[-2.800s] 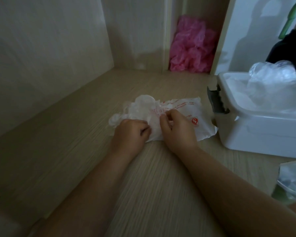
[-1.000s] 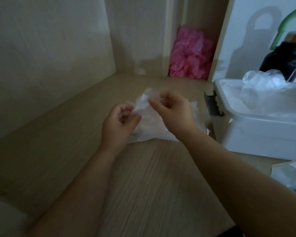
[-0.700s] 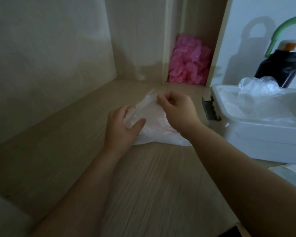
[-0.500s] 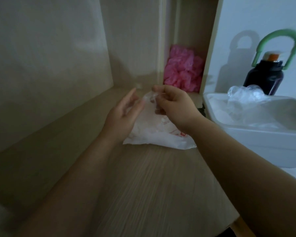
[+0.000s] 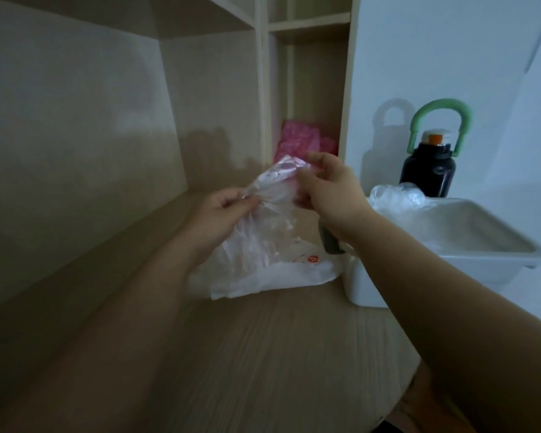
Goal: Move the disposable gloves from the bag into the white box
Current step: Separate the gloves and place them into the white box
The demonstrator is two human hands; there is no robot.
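Head view: in the middle of the frame both hands are raised above the surface (image 5: 263, 354) with one clear glove (image 5: 272, 210) stretched between them. The left hand (image 5: 222, 214) pinches its crumpled lower-left edge between thumb and fingers. The right hand (image 5: 331, 192) has its fingers curled round the upper-right end. The glove's long axis therefore slants from lower left to upper right. Its loose film hangs down toward the bag (image 5: 278, 279), which lies flat on the surface just below. Whether the glove's lowest part is free of the bag's mouth cannot be told.

The white box (image 5: 456, 270) stands at middle right, just beside the bag, with a heap of clear gloves (image 5: 400, 198) already at its far-left corner. It lies to the right of both hands, and the right hand is the nearer one. The coming move is probably a carry rightward over the rim. A dark bottle (image 5: 428, 173) stands behind the box.
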